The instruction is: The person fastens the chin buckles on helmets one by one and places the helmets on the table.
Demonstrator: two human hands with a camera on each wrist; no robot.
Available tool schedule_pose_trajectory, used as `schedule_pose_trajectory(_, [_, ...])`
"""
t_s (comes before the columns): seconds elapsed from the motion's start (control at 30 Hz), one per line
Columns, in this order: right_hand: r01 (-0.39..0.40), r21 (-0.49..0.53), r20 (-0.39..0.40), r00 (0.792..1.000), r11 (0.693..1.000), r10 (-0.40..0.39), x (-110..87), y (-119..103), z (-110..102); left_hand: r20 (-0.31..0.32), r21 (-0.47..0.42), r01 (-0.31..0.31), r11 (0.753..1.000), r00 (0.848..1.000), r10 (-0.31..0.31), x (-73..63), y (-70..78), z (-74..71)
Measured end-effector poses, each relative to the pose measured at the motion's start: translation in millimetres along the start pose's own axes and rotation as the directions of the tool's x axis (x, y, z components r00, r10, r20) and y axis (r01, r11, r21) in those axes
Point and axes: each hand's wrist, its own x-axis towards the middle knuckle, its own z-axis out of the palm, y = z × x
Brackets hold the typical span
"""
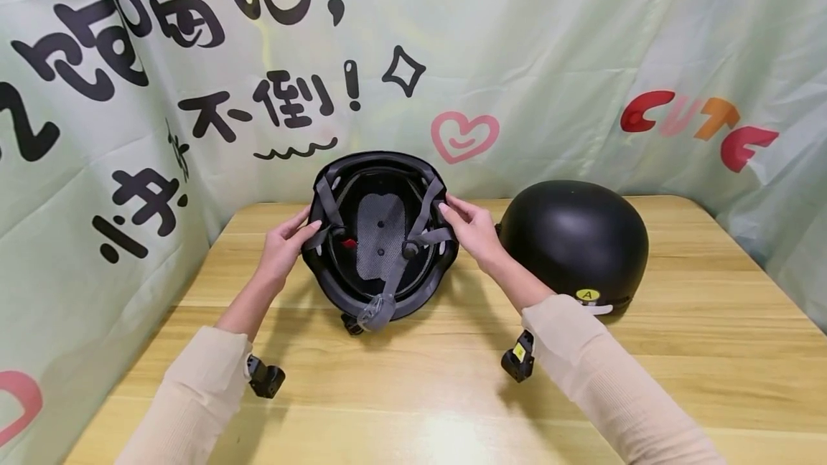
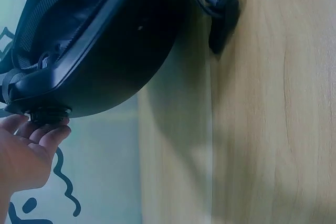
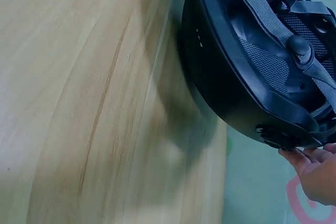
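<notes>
A black helmet (image 1: 381, 235) faces the head camera with its hollow inside showing, held between both hands. Grey webbing straps and a mesh pad line its interior, and a strap end in clear plastic hangs at the lower rim. My left hand (image 1: 284, 242) grips the left edge, thumb on the rim. On the opposite edge my right hand (image 1: 474, 232) grips in the same way. In the left wrist view the fingers (image 2: 52, 137) meet a round fitting on the shell's side. The right wrist view shows the right thumb (image 3: 295, 159) at a matching fitting.
A second black helmet (image 1: 575, 242), dome up with a yellow "A" sticker, sits on the wooden table (image 1: 388, 400) right of the right hand. Behind the table hangs a pale printed curtain (image 1: 549, 34). Small black cameras (image 1: 265, 377) are worn at the wrists.
</notes>
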Motion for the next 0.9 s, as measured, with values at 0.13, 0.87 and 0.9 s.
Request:
schedule_pose_trajectory(0.13, [-0.036, 0.051, 0.001, 0.999, 0.998, 0.036, 1.4, 0.3, 0.7, -0.002, 0.018, -0.01, 1.0, 1.0, 0.01, 0.8, -1.1, 1.6])
schedule_pose_trajectory(0.87, [-0.06, 0.143, 0.037, 0.998, 0.988, 0.055, 2.0, 0.2, 10.8, 0.007, -0.009, 0.087, 0.996, 0.996, -0.087, 8.4, -13.5, 9.6])
schedule_pose_trajectory(0.9, [-0.058, 0.135, 0.036, 0.998, 0.989, 0.053, 0.5, 0.7, 10.8, 0.011, 0.002, 0.087, 0.996, 0.996, -0.087, 8.0, -13.6, 10.0])
